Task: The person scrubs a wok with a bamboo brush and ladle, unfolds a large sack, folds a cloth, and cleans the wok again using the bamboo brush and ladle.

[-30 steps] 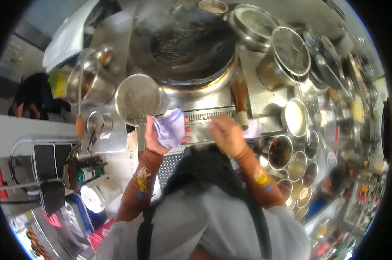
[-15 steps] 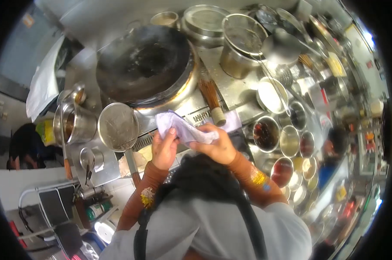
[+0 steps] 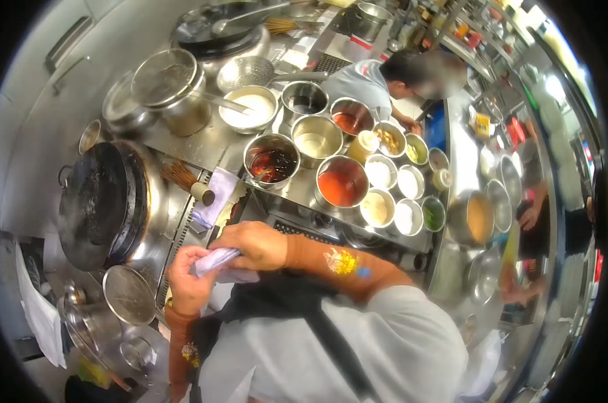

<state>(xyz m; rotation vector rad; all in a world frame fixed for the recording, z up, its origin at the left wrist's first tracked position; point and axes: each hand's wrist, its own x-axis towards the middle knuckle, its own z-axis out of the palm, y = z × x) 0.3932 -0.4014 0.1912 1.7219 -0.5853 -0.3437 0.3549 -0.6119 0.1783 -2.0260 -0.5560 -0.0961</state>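
Your left hand (image 3: 188, 277) and your right hand (image 3: 257, 243) both hold the lilac cloth (image 3: 215, 260), which is now in front of your chest, near the edge of the stove. The fingers of both hands are closed on it, with only a narrow space between the hands. One second ago the cloth was in your left hand alone, and the right hand was apart from it; half a second ago it was spread between the two. Now it looks more gathered, with one part hanging below the right hand. For the work, this means that the cloth is under control, but no hand is free for another thing.

Just beyond your hands, a second lilac cloth (image 3: 216, 195) lies on the stove edge, and the bamboo brush (image 3: 180, 176) has its handle end close against it; I cannot tell if they touch. Both have stayed unused.

Your view has turned to the right, so the wok (image 3: 89, 205) and the round strainer (image 3: 128, 295) are now at the left. On the steel tabletop (image 3: 203, 149) farther out, the pot of dark sauce (image 3: 270, 160) and the pot of red sauce (image 3: 342, 187) show clearly, and a co-worker (image 3: 354, 80) has come into view behind them.
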